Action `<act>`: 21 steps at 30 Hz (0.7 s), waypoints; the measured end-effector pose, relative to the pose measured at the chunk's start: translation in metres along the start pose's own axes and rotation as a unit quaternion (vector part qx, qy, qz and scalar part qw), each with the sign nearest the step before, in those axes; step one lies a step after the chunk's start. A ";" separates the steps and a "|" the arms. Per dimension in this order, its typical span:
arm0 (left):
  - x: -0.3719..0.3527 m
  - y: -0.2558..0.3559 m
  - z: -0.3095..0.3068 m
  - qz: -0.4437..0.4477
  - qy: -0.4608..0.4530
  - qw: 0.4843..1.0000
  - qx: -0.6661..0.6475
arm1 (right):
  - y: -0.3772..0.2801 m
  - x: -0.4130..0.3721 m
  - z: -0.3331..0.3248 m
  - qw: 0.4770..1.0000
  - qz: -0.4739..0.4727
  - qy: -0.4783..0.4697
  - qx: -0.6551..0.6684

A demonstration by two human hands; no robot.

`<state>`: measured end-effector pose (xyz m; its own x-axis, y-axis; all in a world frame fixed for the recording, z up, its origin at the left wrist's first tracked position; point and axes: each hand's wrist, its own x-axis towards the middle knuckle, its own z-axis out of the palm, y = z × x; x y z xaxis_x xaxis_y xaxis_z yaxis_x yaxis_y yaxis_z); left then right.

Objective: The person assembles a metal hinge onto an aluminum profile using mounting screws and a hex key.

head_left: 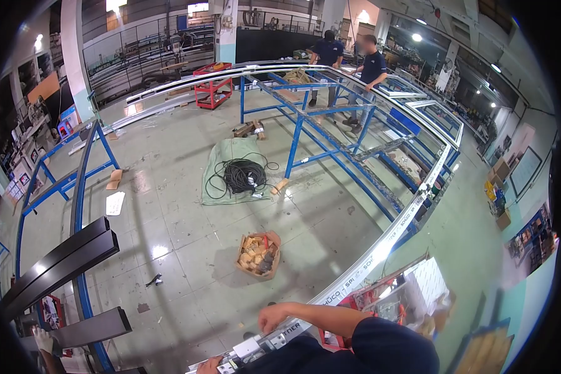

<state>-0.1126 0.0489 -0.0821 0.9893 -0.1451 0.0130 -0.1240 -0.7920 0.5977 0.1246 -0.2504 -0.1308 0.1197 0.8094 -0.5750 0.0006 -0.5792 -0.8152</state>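
A long aluminium profile [380,249] with printed protective film runs from the bottom centre up along the blue steel frame [330,143]. My right hand [271,316] reaches across from my dark blue sleeve, its fingers curled on the profile's near end. My left hand [209,364] sits at the bottom edge beside a white corner piece [250,346] fitted on that end. It is cropped, so its grip is unclear.
A cardboard box of wood blocks [258,254] and a coil of black cable [243,175] on a green sheet lie on the floor. Black profiles [62,265] rest on a blue rack at the left, near someone's gloved hand [43,340]. Two people [349,59] stand at the frame's far end.
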 end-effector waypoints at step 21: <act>-0.005 -0.009 0.005 0.007 0.000 1.000 0.000 | 0.011 0.005 0.000 0.998 0.034 -0.009 0.047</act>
<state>-0.1166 0.0541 -0.0918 0.9875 -0.1561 0.0215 -0.1378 -0.7899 0.5975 0.1249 -0.2524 -0.1427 0.0994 0.7708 -0.6293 -0.0996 -0.6215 -0.7771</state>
